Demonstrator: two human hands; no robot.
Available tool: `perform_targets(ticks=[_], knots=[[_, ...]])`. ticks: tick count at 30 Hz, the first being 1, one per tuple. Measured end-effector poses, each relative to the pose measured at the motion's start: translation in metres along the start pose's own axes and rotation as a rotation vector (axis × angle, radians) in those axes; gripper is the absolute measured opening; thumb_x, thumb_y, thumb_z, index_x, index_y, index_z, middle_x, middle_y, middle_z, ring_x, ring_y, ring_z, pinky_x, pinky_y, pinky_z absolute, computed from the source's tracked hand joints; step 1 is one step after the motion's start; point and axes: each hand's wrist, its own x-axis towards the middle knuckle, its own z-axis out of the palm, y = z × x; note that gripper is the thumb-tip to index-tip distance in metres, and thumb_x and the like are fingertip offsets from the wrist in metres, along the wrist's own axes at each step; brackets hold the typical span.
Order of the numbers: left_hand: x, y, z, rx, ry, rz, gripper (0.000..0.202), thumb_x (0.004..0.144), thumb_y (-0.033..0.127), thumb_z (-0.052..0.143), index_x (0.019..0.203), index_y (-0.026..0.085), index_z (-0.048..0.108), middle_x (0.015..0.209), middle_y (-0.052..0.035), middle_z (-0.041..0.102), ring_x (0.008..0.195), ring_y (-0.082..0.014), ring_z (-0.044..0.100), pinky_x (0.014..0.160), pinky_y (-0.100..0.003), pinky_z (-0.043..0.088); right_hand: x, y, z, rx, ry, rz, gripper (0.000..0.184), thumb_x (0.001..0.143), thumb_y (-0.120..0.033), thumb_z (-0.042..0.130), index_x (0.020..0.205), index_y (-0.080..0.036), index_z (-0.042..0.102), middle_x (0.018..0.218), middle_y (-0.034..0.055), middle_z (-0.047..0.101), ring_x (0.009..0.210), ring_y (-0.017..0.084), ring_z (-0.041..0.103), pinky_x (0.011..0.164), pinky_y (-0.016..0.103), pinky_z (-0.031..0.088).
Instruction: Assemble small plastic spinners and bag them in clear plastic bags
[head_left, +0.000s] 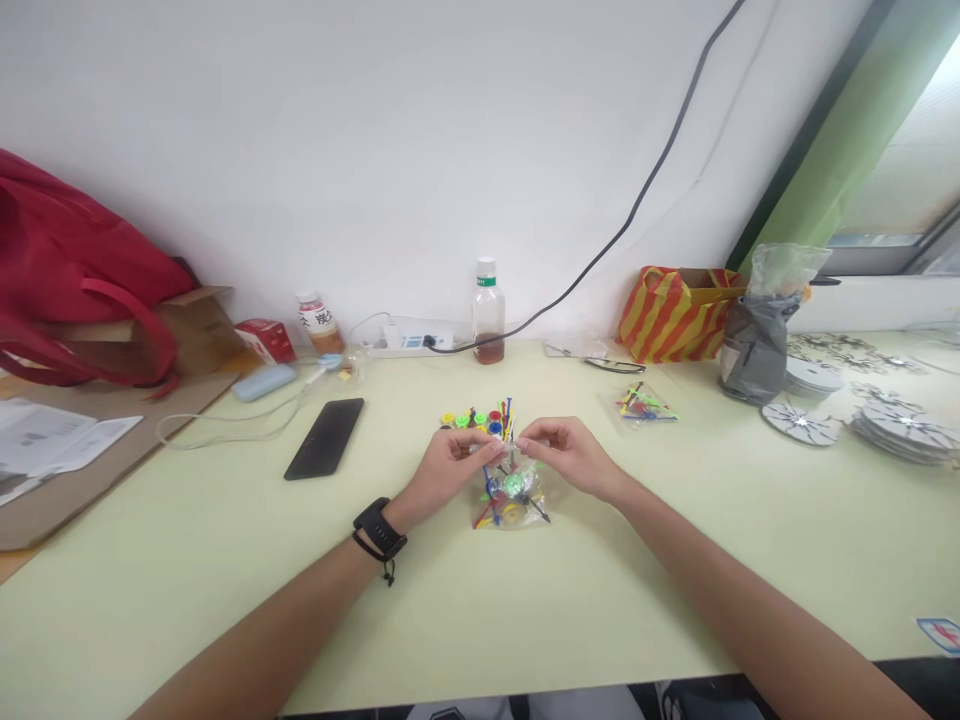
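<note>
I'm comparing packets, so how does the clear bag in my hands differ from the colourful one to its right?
The held bag is pinched near its top by the left hand and right hand; the other bag lies untouched on the table. The held bag is nearer you; the other bag is farther back and right. Both are clear and contain small colourful pieces.

The left hand (448, 468) and right hand (574, 456) are bare, like both forearms (292, 605). A wide black watch strap (381, 528) with small slots circles the left wrist (401, 511), beside a thin dark cord (388, 573) with a dangling end. Light grey clothing (480, 709) with dark markings shows at the lap
</note>
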Motion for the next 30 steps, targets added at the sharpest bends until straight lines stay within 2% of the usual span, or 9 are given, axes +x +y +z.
perform_targets(ticks=[4, 8, 13, 16, 19, 21, 24, 27, 30], knots=[[0.000, -0.003, -0.001, -0.012, -0.002, -0.005, 0.030, 0.088, 0.042, 0.078, 0.100, 0.015, 0.084, 0.099, -0.0095, 0.083, 0.088, -0.0225, 0.077, 0.084, -0.032, 0.061, 0.001, 0.000, -0.001, -0.031, -0.013, -0.011, 0.038, 0.090, -0.056, 0.071, 0.092, -0.018, 0.077, 0.090, 0.0064, 0.077, 0.084, 0.022, 0.068, 0.078, 0.034, 0.054], [-0.002, 0.000, -0.002, 0.076, -0.028, -0.014, 0.031, 0.090, 0.044, 0.076, 0.094, 0.015, 0.085, 0.088, -0.0079, 0.082, 0.081, -0.0222, 0.075, 0.076, -0.030, 0.059, 0.002, -0.004, -0.002, -0.025, -0.064, -0.024, 0.035, 0.089, -0.052, 0.073, 0.093, -0.018, 0.077, 0.089, 0.0060, 0.078, 0.080, 0.020, 0.068, 0.077, 0.033, 0.054], [-0.006, 0.008, 0.002, 0.221, -0.048, 0.057, 0.032, 0.094, 0.043, 0.071, 0.095, 0.014, 0.084, 0.091, -0.0090, 0.082, 0.082, -0.0208, 0.073, 0.075, -0.029, 0.056, -0.018, -0.028, -0.027, -0.268, -0.100, -0.030, 0.024, 0.095, -0.041, 0.068, 0.090, -0.019, 0.077, 0.081, 0.0040, 0.075, 0.071, 0.017, 0.064, 0.067, 0.030, 0.051], [-0.010, 0.011, 0.006, 0.166, -0.074, 0.068, 0.034, 0.096, 0.043, 0.068, 0.107, 0.014, 0.080, 0.095, -0.0109, 0.080, 0.085, -0.0211, 0.073, 0.074, -0.030, 0.056, -0.056, -0.047, -0.054, -0.498, 0.065, -0.058, 0.020, 0.099, -0.034, 0.063, 0.089, -0.021, 0.075, 0.082, 0.0034, 0.075, 0.073, 0.017, 0.066, 0.065, 0.028, 0.050], [-0.013, 0.013, 0.008, 0.138, -0.140, 0.051, 0.035, 0.098, 0.044, 0.064, 0.105, 0.013, 0.079, 0.087, -0.0106, 0.078, 0.080, -0.0201, 0.071, 0.070, -0.029, 0.055, -0.100, -0.056, -0.077, -0.769, 0.309, -0.174, 0.013, 0.100, -0.028, 0.063, 0.094, -0.022, 0.073, 0.083, 0.0026, 0.072, 0.073, 0.017, 0.066, 0.066, 0.028, 0.049], [-0.014, 0.013, 0.009, 0.143, -0.158, 0.036, 0.034, 0.098, 0.044, 0.064, 0.102, 0.013, 0.078, 0.083, -0.0100, 0.077, 0.079, -0.0198, 0.070, 0.071, -0.029, 0.055, -0.120, -0.050, -0.084, -0.969, 0.440, -0.309, 0.006, 0.097, -0.023, 0.067, 0.097, -0.022, 0.072, 0.083, 0.0031, 0.071, 0.075, 0.017, 0.066, 0.070, 0.030, 0.049], [-0.013, 0.013, 0.010, 0.150, -0.167, 0.017, 0.034, 0.098, 0.044, 0.064, 0.097, 0.013, 0.078, 0.082, -0.0099, 0.076, 0.078, -0.0195, 0.069, 0.071, -0.029, 0.054, -0.133, -0.026, -0.081, -1.243, 0.476, -0.413, 0.005, 0.095, -0.016, 0.069, 0.095, -0.021, 0.071, 0.085, 0.0037, 0.073, 0.081, 0.021, 0.067, 0.080, 0.035, 0.048], [-0.012, 0.013, 0.010, 0.165, -0.170, 0.002, 0.034, 0.098, 0.043, 0.065, 0.089, 0.013, 0.078, 0.082, -0.0099, 0.076, 0.078, -0.0187, 0.067, 0.071, -0.028, 0.051, -0.138, 0.003, -0.075, -1.311, 0.373, -0.356, 0.007, 0.098, -0.025, 0.066, 0.098, -0.020, 0.071, 0.091, 0.0070, 0.075, 0.088, 0.024, 0.069, 0.086, 0.039, 0.049], [-0.012, 0.014, 0.010, 0.190, -0.182, -0.003, 0.033, 0.097, 0.042, 0.066, 0.085, 0.013, 0.077, 0.079, -0.0089, 0.075, 0.073, -0.0169, 0.064, 0.067, -0.027, 0.048, -0.149, 0.025, -0.075, -1.271, 0.380, -0.248, 0.031, 0.095, -0.045, 0.068, 0.117, -0.024, 0.070, 0.114, 0.0116, 0.074, 0.109, 0.032, 0.068, 0.094, 0.045, 0.049]])
